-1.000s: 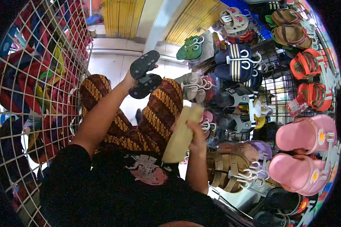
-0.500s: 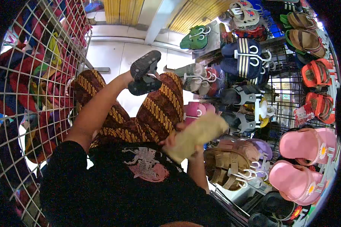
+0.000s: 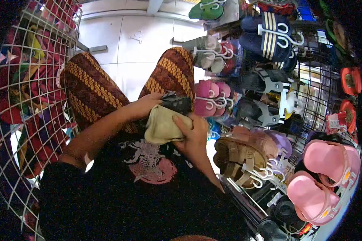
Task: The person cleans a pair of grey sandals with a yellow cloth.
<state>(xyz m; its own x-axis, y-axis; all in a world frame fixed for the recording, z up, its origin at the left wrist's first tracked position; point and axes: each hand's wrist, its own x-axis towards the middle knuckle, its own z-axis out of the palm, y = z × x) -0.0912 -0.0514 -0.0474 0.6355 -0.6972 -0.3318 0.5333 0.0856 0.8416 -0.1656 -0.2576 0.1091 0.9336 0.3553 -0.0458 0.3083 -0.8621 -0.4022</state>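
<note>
Above my lap, my left hand [image 3: 152, 103] is closed on a pair of dark grey sandals [image 3: 176, 103], partly covered from my view. My right hand [image 3: 195, 130] grips a folded beige cloth [image 3: 165, 124], thumb on top and fingers underneath. The cloth lies up against the sandals and hides their near side. Most of my left fingers are out of sight behind the sandals and cloth.
To the right, a wire rack carries pink sandals [image 3: 323, 156], brown sandals [image 3: 239, 158] and navy striped slides [image 3: 265, 36] on white hooks. At left stands a wire mesh cage [image 3: 40, 96] of colourful items. A white hanger [image 3: 136, 37] lies on the tiled floor [image 3: 108, 36].
My left hand has brought the sandals down and towards my lap. My right hand has moved the cloth left, up against them. The view has tilted down.
</note>
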